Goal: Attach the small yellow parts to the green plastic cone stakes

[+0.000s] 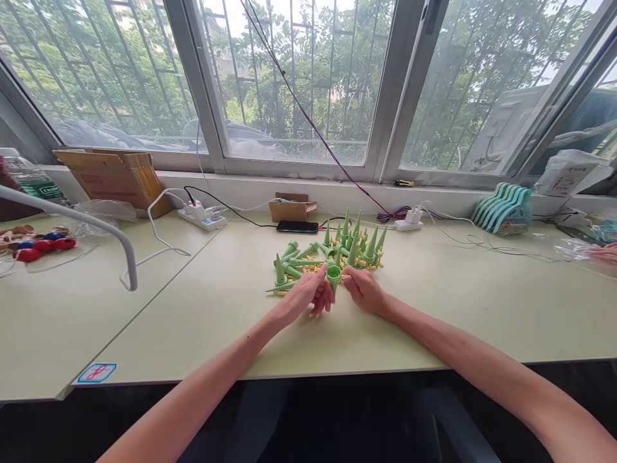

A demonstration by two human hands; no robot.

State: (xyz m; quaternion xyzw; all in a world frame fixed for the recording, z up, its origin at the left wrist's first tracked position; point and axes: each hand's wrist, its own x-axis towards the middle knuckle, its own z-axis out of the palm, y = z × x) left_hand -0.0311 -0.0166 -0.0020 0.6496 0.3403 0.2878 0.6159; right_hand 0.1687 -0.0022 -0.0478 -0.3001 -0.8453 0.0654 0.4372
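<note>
A green plastic watering spike [333, 275] is held with its round open end turned up toward me and its point downward. My left hand [312, 292] is closed around its left side, thumb near the rim. On the other side, my right hand [365, 290] is pinched with its fingertips at the spike's edge. What lies between those fingertips is too small to make out. Just beyond my hands is a pile of similar green spikes [294, 262], lying on their sides, mixed with small yellow pieces [308, 258]. More spikes [355, 239] stand point up at the right.
Behind the pile are a black phone [297, 227] and a small cardboard box [292, 207]. Power strips [202, 218] with cables run along the windowsill. Mint-green hangers [501, 209] stand at right. A white curved tube [116, 241] rises over the left table, near red balls [48, 247].
</note>
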